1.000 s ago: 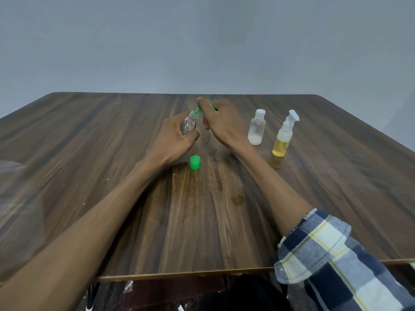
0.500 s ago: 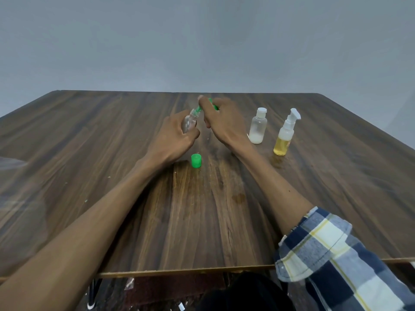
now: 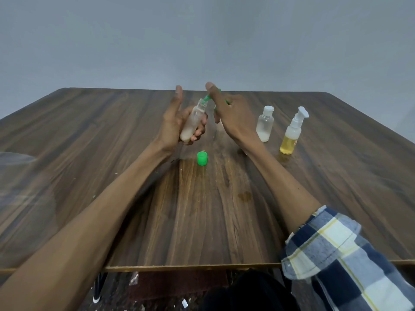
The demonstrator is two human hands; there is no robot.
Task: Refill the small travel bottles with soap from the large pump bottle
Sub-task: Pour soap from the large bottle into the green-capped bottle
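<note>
My left hand [image 3: 174, 122] holds a small clear travel bottle [image 3: 193, 121] tilted, its open neck pointing up and right; a little whitish liquid sits at its bottom. My right hand [image 3: 233, 117] grips a green object [image 3: 207, 98], mostly hidden by the fingers, whose tip touches the bottle's neck. A green cap [image 3: 202, 158] stands on the wooden table [image 3: 89, 153] just below the hands. To the right stand a second small clear bottle with a white cap [image 3: 265, 124] and the pump bottle [image 3: 293, 132] with yellow soap and a white pump head.
The table's front edge [image 3: 179, 268] runs close to my body, with floor clutter and a table leg below it. A plaid sleeve [image 3: 341, 254] covers my right upper arm. A plain grey wall lies behind the table.
My left hand has rolled outward, fingers loosened and thumb raised, so the bottle's whole length now shows. Both hands sit slightly higher. The right hand keeps the green object at the neck.
</note>
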